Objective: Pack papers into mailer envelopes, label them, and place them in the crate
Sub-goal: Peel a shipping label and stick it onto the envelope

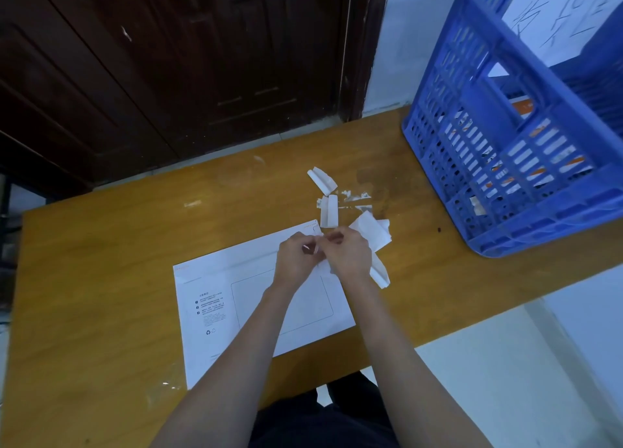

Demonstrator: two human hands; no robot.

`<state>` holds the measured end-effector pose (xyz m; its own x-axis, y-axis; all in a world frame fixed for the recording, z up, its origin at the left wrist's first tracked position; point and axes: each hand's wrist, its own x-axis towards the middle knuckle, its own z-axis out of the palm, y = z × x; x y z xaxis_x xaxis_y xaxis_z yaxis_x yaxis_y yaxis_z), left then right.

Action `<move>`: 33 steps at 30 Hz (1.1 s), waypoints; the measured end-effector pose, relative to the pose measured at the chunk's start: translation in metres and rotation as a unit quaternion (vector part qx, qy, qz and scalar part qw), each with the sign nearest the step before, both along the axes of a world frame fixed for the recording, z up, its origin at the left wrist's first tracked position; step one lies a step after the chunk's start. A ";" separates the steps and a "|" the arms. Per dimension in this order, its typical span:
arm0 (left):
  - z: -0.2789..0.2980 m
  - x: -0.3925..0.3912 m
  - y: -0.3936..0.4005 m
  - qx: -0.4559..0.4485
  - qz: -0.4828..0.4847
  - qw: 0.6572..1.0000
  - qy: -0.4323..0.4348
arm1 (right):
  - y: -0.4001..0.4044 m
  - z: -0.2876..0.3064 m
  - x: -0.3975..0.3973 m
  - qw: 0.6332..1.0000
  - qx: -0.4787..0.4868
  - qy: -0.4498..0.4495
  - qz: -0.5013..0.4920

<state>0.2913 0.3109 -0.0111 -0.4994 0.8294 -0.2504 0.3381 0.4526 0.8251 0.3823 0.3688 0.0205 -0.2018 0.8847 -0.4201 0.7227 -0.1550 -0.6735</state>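
1 mailer envelope (215, 299), both hands' fingers (312, 245) pinching 1 small label (322, 265), 1 blue crate (505, 164)

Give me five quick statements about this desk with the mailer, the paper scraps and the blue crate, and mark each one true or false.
1. The white mailer envelope lies flat on the wooden table. True.
2. The blue crate sits at the table's left end. False: it sits at the right end.
3. The crate is empty. False: white and orange mailers show through its slotted wall.
4. Both the left hand and the right hand pinch a small white paper piece over the mailer. True.
5. The white backing strips lie inside the crate. False: they lie on the table beyond the hands.
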 end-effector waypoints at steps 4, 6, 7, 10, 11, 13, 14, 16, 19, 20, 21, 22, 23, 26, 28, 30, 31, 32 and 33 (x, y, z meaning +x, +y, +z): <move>-0.002 -0.003 -0.009 -0.019 -0.014 1.000 0.013 | -0.003 -0.004 -0.004 0.994 -0.085 0.043 -0.056; 0.003 -0.001 -0.011 -0.028 0.000 0.998 -0.050 | -0.004 -0.006 -0.005 0.985 -0.121 0.080 -0.089; 0.006 -0.001 -0.011 -0.037 0.026 0.993 -0.109 | -0.004 -0.005 -0.006 0.980 -0.143 0.097 -0.099; 0.016 -0.001 -0.009 -0.046 0.115 0.954 -0.273 | -0.004 -0.004 -0.005 0.970 -0.197 0.104 -0.098; 0.017 -0.001 -0.008 -0.046 0.127 0.945 -0.298 | -0.004 -0.004 -0.003 0.964 -0.209 0.119 -0.109; 0.018 0.000 -0.006 -0.060 0.128 0.941 -0.306 | -0.007 -0.003 0.000 0.952 -0.229 0.158 -0.128; 0.017 0.000 -0.005 -0.070 0.123 0.944 -0.298 | -0.009 -0.003 0.002 0.947 -0.233 0.178 -0.134; 0.014 0.000 -0.004 -0.077 0.116 0.945 -0.295 | -0.012 -0.006 0.005 0.937 -0.234 0.216 -0.144; 0.010 -0.003 -0.007 -0.071 0.103 0.942 -0.312 | -0.013 -0.007 0.009 0.924 -0.251 0.249 -0.146; 0.010 -0.004 -0.007 -0.068 0.098 0.940 -0.320 | -0.013 -0.007 0.010 0.919 -0.264 0.258 -0.138; 0.011 -0.005 -0.008 -0.064 0.094 0.937 -0.330 | -0.012 -0.008 0.011 0.916 -0.277 0.265 -0.122; 0.012 -0.006 -0.009 -0.060 0.089 0.934 -0.342 | -0.012 -0.008 0.012 0.915 -0.285 0.266 -0.101; 0.012 -0.008 -0.009 -0.058 0.084 0.930 -0.352 | -0.013 -0.007 0.012 0.917 -0.289 0.264 -0.079; 0.011 -0.013 -0.013 -0.052 0.074 0.916 -0.392 | -0.012 -0.008 0.012 0.918 -0.293 0.264 -0.051; 0.011 -0.015 -0.014 -0.039 0.091 0.896 -0.434 | -0.010 -0.007 0.012 0.910 -0.302 0.280 -0.054; 0.013 -0.013 -0.014 -0.022 0.130 0.866 -0.482 | -0.010 -0.006 0.011 0.892 -0.321 0.311 -0.074; 0.013 -0.011 -0.013 -0.014 0.153 0.852 -0.501 | -0.011 -0.006 0.010 0.880 -0.332 0.324 -0.095; 0.012 -0.009 -0.012 -0.009 0.173 0.842 -0.512 | -0.013 -0.005 0.009 0.869 -0.342 0.337 -0.118; 0.012 -0.007 -0.011 -0.008 0.189 0.836 -0.515 | -0.015 -0.003 0.006 0.865 -0.342 0.340 -0.138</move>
